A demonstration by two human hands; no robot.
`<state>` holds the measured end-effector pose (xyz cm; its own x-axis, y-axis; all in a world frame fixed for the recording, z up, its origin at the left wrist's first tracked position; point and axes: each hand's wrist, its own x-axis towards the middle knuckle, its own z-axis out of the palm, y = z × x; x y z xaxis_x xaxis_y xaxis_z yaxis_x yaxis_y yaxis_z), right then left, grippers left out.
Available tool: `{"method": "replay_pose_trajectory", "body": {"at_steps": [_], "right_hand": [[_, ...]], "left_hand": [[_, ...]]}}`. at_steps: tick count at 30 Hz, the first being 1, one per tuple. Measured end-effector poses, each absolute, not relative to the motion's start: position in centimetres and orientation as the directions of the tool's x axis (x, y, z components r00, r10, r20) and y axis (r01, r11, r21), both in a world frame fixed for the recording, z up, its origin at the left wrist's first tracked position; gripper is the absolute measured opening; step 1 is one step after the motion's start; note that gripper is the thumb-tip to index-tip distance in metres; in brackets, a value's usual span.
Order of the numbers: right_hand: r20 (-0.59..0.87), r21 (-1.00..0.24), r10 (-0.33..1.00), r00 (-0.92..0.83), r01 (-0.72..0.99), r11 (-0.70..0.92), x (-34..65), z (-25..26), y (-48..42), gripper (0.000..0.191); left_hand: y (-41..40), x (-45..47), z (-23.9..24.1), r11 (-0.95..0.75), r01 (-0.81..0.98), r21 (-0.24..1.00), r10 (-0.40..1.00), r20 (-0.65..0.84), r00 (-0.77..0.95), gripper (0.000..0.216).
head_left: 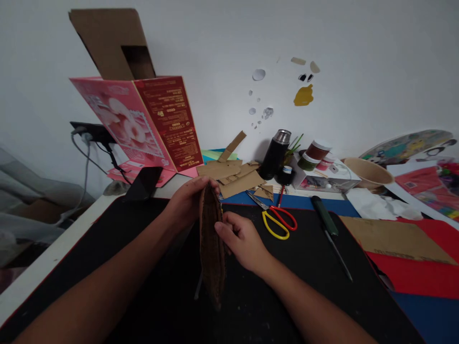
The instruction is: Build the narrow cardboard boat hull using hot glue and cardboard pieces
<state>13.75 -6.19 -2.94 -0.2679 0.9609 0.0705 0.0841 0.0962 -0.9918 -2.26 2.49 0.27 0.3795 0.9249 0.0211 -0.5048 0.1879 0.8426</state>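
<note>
We held a narrow, brown corrugated-cardboard piece (pixel 212 243) over a flat black mat (pixel 294 267) with red edging, our left hand (pixel 189 197) clasping its far end, our right hand (pixel 244 240) pinching its right side, near red-and-yellow-handled metal scissors (pixel 271 209).

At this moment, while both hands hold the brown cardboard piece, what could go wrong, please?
The brown cardboard piece might bend where the left hand and right hand grip it. Moving outward, the right hand might knock the nearby scissors or brush the green-handled screwdriver, whose shaft lies uncovered.
</note>
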Motion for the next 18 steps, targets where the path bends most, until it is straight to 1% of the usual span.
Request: {"method": "replay_pose_trajectory", "body": {"at_steps": [4, 9, 11, 13, 16, 18], "right_hand": [[0.076, -0.988, 0.961, -0.266, 0.109, 0.108, 13.78, -3.01, -6.16, 0.040], [0.091, -0.983, 0.962, -0.259, 0.132, 0.129, 13.79, -3.34, -6.22, 0.038], [0.098, -0.980, 0.962, -0.253, 0.142, 0.137, 13.77, -3.49, -6.22, 0.038], [0.102, -0.979, 0.963, -0.250, 0.148, 0.142, 13.76, -3.57, -6.18, 0.037], [0.105, -0.979, 0.966, -0.236, 0.146, 0.142, 13.75, -3.53, -6.07, 0.036], [0.102, -0.980, 0.970, -0.221, 0.144, 0.136, 13.74, -3.45, -6.02, 0.037]], "left_hand": [[2.37, -2.19, 0.38, 0.177, -0.521, 0.835, 0.933, 0.027, 0.360, 0.039], [2.11, -1.85, 0.20, 0.229, -0.537, 0.812, 0.936, -0.031, 0.351, 0.044], [2.03, -1.71, 0.07, 0.225, -0.548, 0.805, 0.940, -0.032, 0.339, 0.046], [2.02, -1.65, 0.05, 0.221, -0.557, 0.800, 0.945, -0.034, 0.327, 0.044], [2.08, -1.76, 0.26, 0.264, -0.563, 0.783, 0.937, -0.071, 0.341, 0.038], [2.12, -1.93, 0.42, 0.277, -0.575, 0.770, 0.933, -0.072, 0.353, 0.040]]}}
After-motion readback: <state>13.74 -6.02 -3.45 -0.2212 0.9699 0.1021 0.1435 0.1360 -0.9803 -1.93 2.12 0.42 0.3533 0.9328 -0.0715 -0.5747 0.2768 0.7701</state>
